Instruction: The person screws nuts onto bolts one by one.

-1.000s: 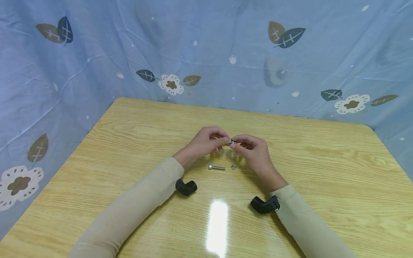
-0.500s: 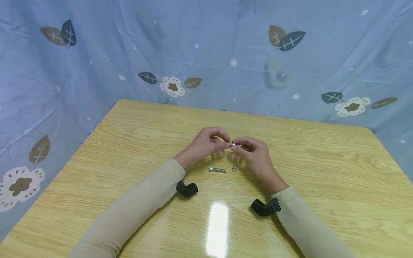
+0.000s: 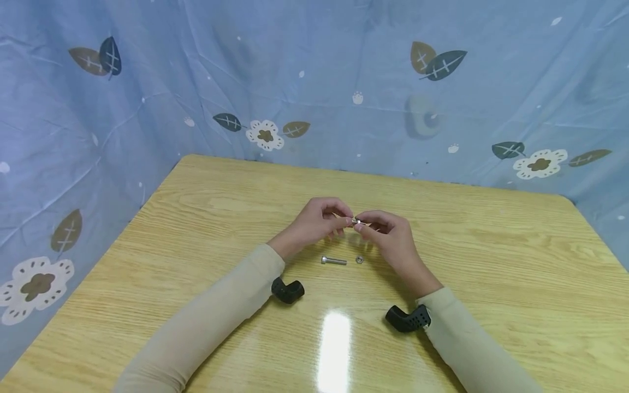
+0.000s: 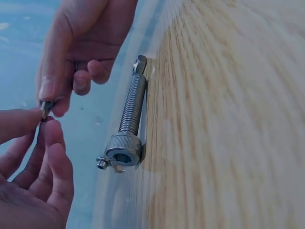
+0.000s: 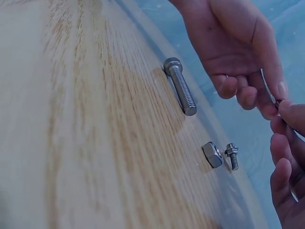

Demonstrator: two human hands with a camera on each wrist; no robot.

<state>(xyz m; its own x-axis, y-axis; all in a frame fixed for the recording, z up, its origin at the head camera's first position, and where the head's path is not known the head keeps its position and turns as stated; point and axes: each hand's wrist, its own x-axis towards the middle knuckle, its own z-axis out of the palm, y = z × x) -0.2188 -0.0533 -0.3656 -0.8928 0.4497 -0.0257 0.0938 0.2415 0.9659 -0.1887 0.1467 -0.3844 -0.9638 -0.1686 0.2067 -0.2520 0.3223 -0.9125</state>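
Observation:
The left hand (image 3: 321,221) pinches a small metal bolt (image 3: 354,221) between thumb and fingers, above the table. Against it, the right hand (image 3: 390,229) pinches what looks like a small nut (image 4: 46,105) with thumb and index fingertip. The fingertips of both hands almost meet and cover most of the two pieces. On the table nearer the person lies a large socket-head bolt (image 3: 334,261), its head to the left. A large hex nut (image 3: 360,260) lies just right of its threaded end.
A smaller bolt with a nut on it (image 5: 232,155) lies on the table, beyond the large nut and bolt. The wooden table (image 3: 221,218) is glossy, with a bright reflection in front. A blue patterned curtain (image 3: 314,65) hangs along its back and left sides.
The hands stay together while the fingertips shift slightly on the small bolt and nut. The whole head view has moved a little, so everything sits slightly lower. The large bolt and nut stay put.

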